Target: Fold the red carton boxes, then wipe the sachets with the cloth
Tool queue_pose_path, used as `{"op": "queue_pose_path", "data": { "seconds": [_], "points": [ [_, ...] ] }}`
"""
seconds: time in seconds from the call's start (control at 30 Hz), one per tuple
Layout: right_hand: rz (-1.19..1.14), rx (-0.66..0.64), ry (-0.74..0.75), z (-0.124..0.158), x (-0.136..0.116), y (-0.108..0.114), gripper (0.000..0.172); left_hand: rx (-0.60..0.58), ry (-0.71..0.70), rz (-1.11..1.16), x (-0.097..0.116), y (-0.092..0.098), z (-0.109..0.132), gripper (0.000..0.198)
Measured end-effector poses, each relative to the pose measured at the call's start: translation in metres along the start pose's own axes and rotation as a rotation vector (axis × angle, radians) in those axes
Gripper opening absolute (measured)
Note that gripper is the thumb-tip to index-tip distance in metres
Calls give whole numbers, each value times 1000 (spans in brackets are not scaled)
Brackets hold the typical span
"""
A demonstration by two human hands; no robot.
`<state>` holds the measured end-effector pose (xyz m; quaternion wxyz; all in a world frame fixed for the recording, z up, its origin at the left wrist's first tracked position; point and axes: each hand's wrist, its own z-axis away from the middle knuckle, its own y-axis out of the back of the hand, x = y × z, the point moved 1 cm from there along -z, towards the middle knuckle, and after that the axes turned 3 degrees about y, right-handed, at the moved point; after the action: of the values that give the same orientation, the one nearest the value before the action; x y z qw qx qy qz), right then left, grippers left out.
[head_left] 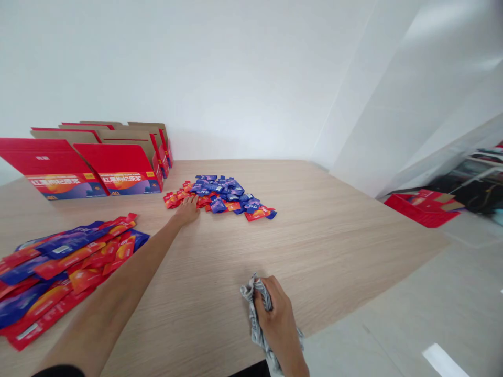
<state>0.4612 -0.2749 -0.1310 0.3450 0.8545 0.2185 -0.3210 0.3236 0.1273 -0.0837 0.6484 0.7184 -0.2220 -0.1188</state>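
Note:
My right hand [277, 311] is closed round a crumpled grey striped cloth [257, 319] near the front edge of the wooden table [212, 262]. Farther off, my left hand [187, 210] reaches out to the near left side of a pile of small red and blue packets [222, 188]. Its fingers are spread and rest on the red packets at that side. Under and beside my left forearm, longer red and blue sachets [78, 251] lie in an overlapping heap at the left.
Open red cartons [126, 167] with brown inner flaps stand in rows at the back left, near a white wall [236, 78]. Past the table's right edge, a red box [424, 207] sits low beside dark, blurred items.

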Motion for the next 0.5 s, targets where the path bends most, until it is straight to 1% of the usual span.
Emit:
{"op": "queue_pose_path", "data": {
  "seconds": [0.1, 0.2, 0.4, 0.5],
  "points": [
    [-4, -24, 26, 0, 5, 1, 18, 56, 84, -14, 10, -5, -1, 45],
    [-16, -22, 24, 1, 5, 2, 17, 87, 148, -31, 13, -9, 9, 45],
    [-37, -7, -34, 0, -2, 3, 15, 69, 198, -44, 4, -6, 42, 40],
    [-34, -10, -29, 0, -2, 3, 15, 82, 268, -43, 2, -1, 55, 43]
  ]
}}
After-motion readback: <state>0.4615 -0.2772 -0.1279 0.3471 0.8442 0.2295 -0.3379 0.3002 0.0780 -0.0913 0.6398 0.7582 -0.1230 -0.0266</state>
